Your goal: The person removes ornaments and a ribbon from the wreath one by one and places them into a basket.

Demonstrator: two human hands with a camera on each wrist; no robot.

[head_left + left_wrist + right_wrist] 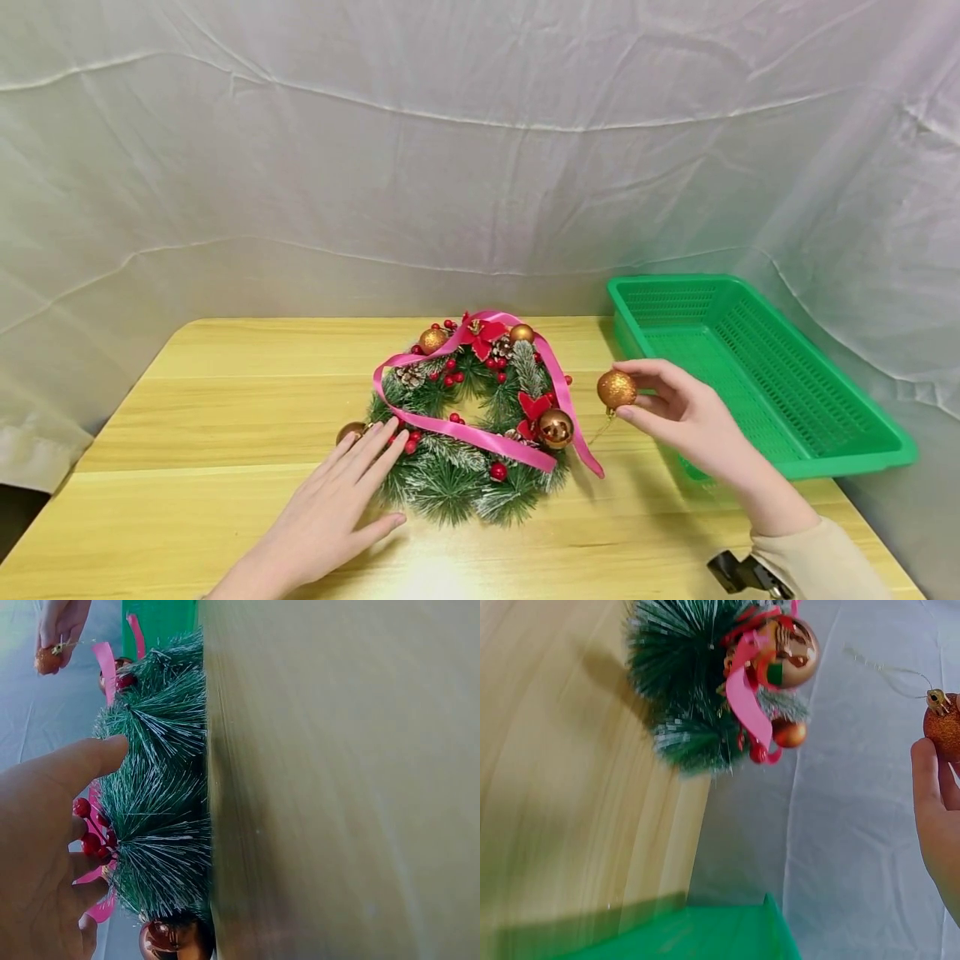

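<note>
A green Christmas wreath (442, 483) lies on the wooden table, dressed with red berries, pine cones, red flowers and gold balls. Pink ribbon (480, 435) is looped loosely over it. My left hand (330, 508) rests at the wreath's left side, fingers stretched out over the berries (91, 844). Between thumb and fingers, my right hand (686, 412) pinches a glittery gold Christmas ball (617, 389) above the table, right of the wreath. A thin hanging loop (885, 669) trails from the ball's cap. A shiny gold ball (556, 428) sits on the wreath's right side.
A green plastic basket (757, 467) with perforated sides stands at the right of the table (187, 467), just beyond my right hand. Pale grey cloth (450, 167) hangs behind the table and along its sides.
</note>
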